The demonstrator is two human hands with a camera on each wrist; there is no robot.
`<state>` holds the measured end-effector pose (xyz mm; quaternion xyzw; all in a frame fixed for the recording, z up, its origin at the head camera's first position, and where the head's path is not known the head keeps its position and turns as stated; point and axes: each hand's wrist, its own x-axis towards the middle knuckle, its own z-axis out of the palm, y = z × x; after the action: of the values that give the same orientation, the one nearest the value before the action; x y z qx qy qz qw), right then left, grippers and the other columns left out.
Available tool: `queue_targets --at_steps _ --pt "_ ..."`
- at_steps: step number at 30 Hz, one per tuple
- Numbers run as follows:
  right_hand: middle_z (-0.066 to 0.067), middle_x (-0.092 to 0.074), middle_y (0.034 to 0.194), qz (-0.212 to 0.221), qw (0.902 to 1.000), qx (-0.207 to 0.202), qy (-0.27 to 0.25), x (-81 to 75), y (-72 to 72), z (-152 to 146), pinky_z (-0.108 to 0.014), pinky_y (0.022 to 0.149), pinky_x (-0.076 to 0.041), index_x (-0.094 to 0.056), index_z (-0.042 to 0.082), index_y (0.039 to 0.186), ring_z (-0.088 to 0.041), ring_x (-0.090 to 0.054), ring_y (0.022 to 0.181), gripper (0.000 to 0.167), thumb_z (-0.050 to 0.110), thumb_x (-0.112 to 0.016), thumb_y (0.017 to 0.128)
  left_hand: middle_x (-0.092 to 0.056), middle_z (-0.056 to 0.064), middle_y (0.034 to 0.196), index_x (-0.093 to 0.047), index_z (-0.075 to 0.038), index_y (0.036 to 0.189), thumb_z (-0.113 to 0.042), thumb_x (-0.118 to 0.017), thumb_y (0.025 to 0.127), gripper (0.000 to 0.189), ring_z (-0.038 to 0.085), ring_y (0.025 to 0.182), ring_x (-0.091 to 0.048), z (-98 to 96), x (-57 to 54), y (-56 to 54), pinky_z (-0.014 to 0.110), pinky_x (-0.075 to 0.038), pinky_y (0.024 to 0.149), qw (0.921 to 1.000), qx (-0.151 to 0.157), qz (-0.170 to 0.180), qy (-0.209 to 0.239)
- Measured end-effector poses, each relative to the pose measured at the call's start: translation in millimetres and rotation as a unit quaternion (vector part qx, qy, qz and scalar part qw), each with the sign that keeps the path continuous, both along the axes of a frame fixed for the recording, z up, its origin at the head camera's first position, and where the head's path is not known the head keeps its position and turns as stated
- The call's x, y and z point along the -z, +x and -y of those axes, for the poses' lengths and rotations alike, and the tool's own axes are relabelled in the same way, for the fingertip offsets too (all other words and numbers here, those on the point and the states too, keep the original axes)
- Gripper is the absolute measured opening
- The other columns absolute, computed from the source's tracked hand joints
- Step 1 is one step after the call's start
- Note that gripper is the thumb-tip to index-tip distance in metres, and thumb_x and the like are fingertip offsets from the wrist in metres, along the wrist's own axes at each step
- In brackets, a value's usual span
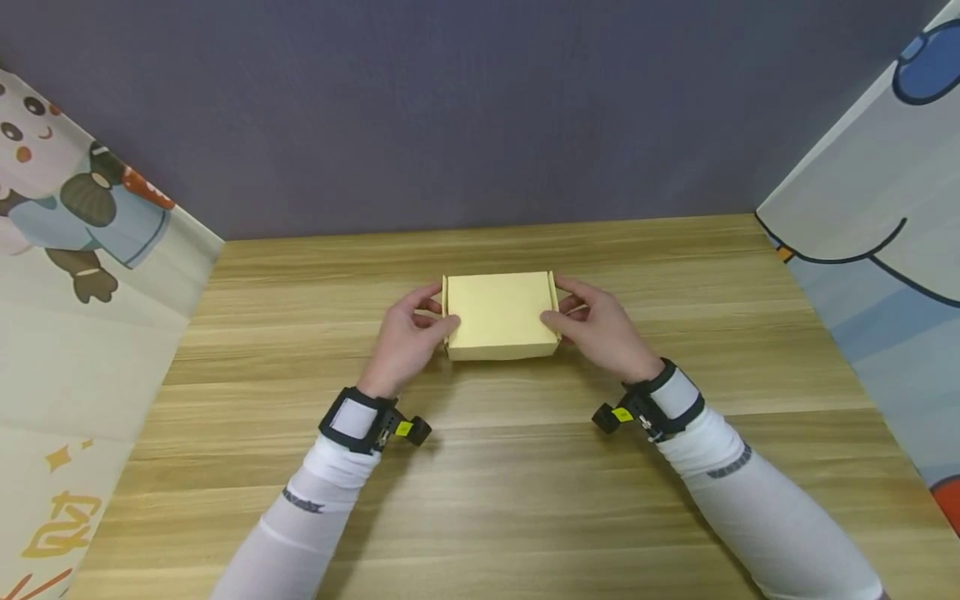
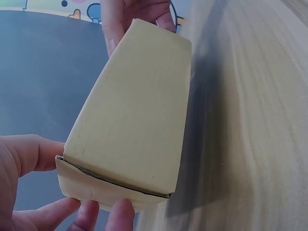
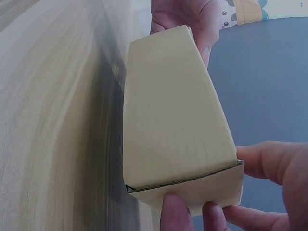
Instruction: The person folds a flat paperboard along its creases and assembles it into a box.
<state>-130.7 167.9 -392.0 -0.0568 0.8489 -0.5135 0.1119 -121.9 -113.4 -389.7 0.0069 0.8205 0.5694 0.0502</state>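
A small closed cardboard box (image 1: 498,310), plain yellowish tan, is between the two hands over the wooden table. My left hand (image 1: 407,337) grips its left end, thumb on the top edge and fingers against the end wall. At the opposite end, my right hand (image 1: 603,329) holds it the same way. Both wrist views show a long side of the box (image 2: 134,106) facing the camera, with a thin dark gap along the end flap. A shadow lies on the table beside the box (image 3: 173,110); the box's underside is hidden.
The wood-grain table (image 1: 480,500) spreads around the box. A dark grey-blue panel (image 1: 480,117) stands along its far edge. Cartoon-printed sheets flank it, one on the left (image 1: 82,333) and one on the right (image 1: 885,250).
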Motion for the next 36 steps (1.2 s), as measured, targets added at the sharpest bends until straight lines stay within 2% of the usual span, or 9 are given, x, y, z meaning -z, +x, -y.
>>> queue_targets --at_steps 9,21,29,36 --pt "-0.013 -0.055 0.113 0.021 0.9998 0.001 -0.001 7.4 -5.2 -1 -0.042 0.077 -0.059 -0.036 0.017 0.150 -0.025 -0.062 0.094 0.069 0.034 -0.067 0.091 -0.054 0.007 0.112 -0.047 -0.014 0.142 -0.025 -0.072 0.086 0.061 0.026 0.096 -0.059 -2.5 10.3 -3.3 0.031 -0.054 0.067 0.9999 0.008 0.015 -0.003" --pt "-0.013 -0.056 0.111 0.029 0.9996 -0.001 0.000 15.2 -6.9 -2 -0.040 0.072 -0.060 -0.037 0.017 0.149 -0.024 -0.063 0.086 0.068 0.033 -0.067 0.091 -0.054 0.007 0.113 -0.046 -0.013 0.143 -0.025 -0.071 0.087 0.063 0.022 0.096 -0.060 -4.6 14.8 -3.7 0.043 -0.057 0.075 0.9993 0.007 0.036 -0.005" --pt "-0.013 -0.056 0.111 0.033 0.9995 -0.001 -0.001 18.5 -8.3 -2 -0.040 0.071 -0.060 -0.038 0.016 0.148 -0.025 -0.062 0.088 0.067 0.033 -0.067 0.091 -0.054 0.006 0.112 -0.046 -0.014 0.143 -0.027 -0.070 0.087 0.062 0.021 0.095 -0.060 -4.6 19.5 -4.1 0.038 -0.056 0.071 0.9991 0.011 0.037 -0.018" --pt "-0.013 -0.056 0.109 0.034 0.9994 -0.007 0.005 21.5 -8.8 -3 -0.040 0.071 -0.059 -0.037 0.015 0.149 -0.024 -0.063 0.085 0.068 0.034 -0.067 0.091 -0.054 0.006 0.112 -0.046 -0.014 0.143 -0.026 -0.070 0.088 0.062 0.021 0.092 -0.061 -4.8 22.1 -3.6 0.041 -0.057 0.071 0.9991 0.013 0.038 -0.012"
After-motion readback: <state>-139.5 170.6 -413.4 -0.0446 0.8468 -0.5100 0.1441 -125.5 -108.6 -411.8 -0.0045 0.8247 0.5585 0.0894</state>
